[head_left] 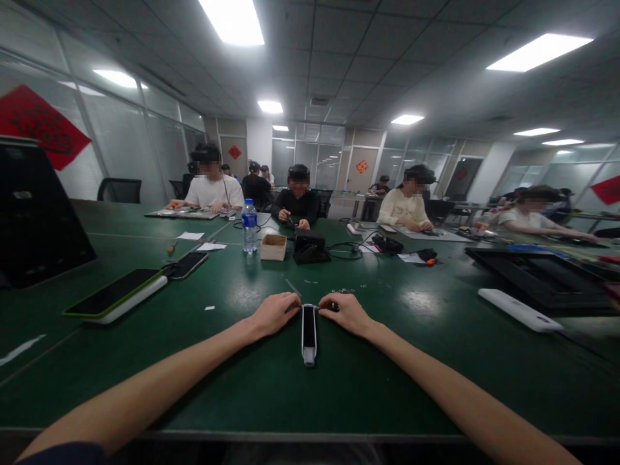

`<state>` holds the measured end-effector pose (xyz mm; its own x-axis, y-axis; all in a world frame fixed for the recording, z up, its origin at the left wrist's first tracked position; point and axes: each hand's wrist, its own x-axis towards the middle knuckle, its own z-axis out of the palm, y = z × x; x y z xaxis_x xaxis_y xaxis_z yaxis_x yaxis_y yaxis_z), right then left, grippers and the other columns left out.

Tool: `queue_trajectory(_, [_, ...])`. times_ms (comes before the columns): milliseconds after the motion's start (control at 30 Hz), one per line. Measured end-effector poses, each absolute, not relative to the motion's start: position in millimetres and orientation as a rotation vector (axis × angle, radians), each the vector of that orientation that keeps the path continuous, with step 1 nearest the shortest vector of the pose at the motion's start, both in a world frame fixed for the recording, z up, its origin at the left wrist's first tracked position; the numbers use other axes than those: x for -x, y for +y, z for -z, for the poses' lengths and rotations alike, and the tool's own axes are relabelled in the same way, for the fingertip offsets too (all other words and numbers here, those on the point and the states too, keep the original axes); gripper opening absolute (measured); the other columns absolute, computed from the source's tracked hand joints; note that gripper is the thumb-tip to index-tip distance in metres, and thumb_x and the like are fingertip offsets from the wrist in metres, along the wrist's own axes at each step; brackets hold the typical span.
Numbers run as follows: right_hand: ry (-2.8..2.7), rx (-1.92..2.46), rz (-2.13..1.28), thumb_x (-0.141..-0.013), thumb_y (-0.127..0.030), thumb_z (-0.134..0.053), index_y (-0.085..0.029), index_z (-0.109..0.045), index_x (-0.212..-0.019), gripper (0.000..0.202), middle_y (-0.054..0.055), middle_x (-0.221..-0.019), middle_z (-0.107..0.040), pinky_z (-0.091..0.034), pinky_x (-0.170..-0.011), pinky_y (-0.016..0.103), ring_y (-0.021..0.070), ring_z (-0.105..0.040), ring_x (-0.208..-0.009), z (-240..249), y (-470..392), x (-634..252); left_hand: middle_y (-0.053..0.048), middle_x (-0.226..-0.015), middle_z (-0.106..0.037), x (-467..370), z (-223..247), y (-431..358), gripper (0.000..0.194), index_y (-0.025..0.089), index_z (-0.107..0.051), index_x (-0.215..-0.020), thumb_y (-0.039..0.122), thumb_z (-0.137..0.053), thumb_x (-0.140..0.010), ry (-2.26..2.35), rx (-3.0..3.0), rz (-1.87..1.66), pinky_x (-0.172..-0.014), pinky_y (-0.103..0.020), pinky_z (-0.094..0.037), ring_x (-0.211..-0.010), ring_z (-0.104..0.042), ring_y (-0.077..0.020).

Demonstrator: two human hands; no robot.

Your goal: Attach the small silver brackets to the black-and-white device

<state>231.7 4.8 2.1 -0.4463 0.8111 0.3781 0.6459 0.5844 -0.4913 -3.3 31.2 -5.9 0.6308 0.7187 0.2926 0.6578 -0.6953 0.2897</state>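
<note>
white edging is framing the long black face of a slim device (309,328), its pale grey tip pointing toward the near edge of the green surface (217,397). it is lying between the arms, the left hand (278,314) and right hand (347,312) flanking its far end with fingers bent; whether either is gripping anything, i cannot tell. green surface is stretching from the tip to the near edge; a box (274,248) is standing well beyond the hands.
</note>
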Motion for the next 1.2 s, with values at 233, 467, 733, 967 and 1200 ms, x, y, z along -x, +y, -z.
queue_trajectory(233, [-2.259, 1.189, -0.293, -0.082, -0.019, -0.063, -0.017, -0.069, -0.094, 0.014, 0.004, -0.09, -0.07, -0.05, -0.075, 0.028, 0.015, -0.063, -0.08, -3.3, 1.6, -229.2, -0.001, -0.095, -0.063, 3.5, 7.7, 32.2, 0.011, 0.021, -0.057, -0.097, 0.023, -0.049, -0.09, 1.132, -2.687, -0.607, -0.076, -0.026, -0.045, -0.086, -0.059, -0.0166])
queue_trajectory(467, [-2.282, 1.143, -0.285, -0.086, -0.021, -0.059, -0.018, -0.069, -0.099, 0.017, 0.004, -0.096, -0.07, -0.049, -0.082, 0.03, 0.0161, -0.063, -0.088, 0.6, 3.3, -227.8, -0.002, -0.094, -0.063, 2.8, 5.4, 30.4, 0.011, 0.02, -0.058, -0.097, 0.022, -0.05, -0.09, 1.136, -2.703, -0.593, -0.074, -0.027, -0.045, -0.085, -0.06, -0.0171])
queue_trajectory(733, [-2.221, 1.143, -0.321, -0.083, -0.02, -0.063, -0.015, -0.062, -0.111, 0.029, 0.006, -0.096, -0.069, -0.051, -0.079, 0.03, 0.0157, -0.064, -0.085, 8.3, 6.1, -221.0, -0.002, -0.094, -0.063, 4.3, 3.9, 29.2, 0.01, 0.02, -0.057, -0.097, 0.021, -0.051, -0.09, 1.112, -2.716, -0.591, -0.073, -0.026, -0.045, -0.084, -0.06, -0.0167])
queue_trajectory(967, [-2.285, 1.127, -0.169, -0.081, -0.021, -0.064, -0.015, -0.062, -0.107, 0.027, 0.007, -0.098, -0.067, -0.049, -0.08, 0.033, 0.0179, -0.061, -0.087, 5.7, 4.6, -223.7, -0.002, -0.095, -0.063, 3.8, 6.4, 31.0, 0.01, 0.02, -0.057, -0.098, 0.021, -0.052, -0.09, 1.127, -2.72, -0.596, -0.073, -0.026, -0.045, -0.085, -0.06, -0.0171])
queue_trajectory(1200, [-2.334, 1.134, -0.056, -0.084, -0.022, -0.061, -0.016, -0.065, -0.093, 0.012, 0.007, -0.093, -0.068, -0.047, -0.079, 0.033, 0.0186, -0.059, -0.086, 4.3, 5.3, -223.6, -0.001, -0.094, -0.063, 4.1, 7.6, 32.4, 0.009, 0.02, -0.057, -0.097, 0.022, -0.051, -0.09, 1.109, -2.725, -0.604, -0.075, -0.026, -0.045, -0.085, -0.06, -0.0166])
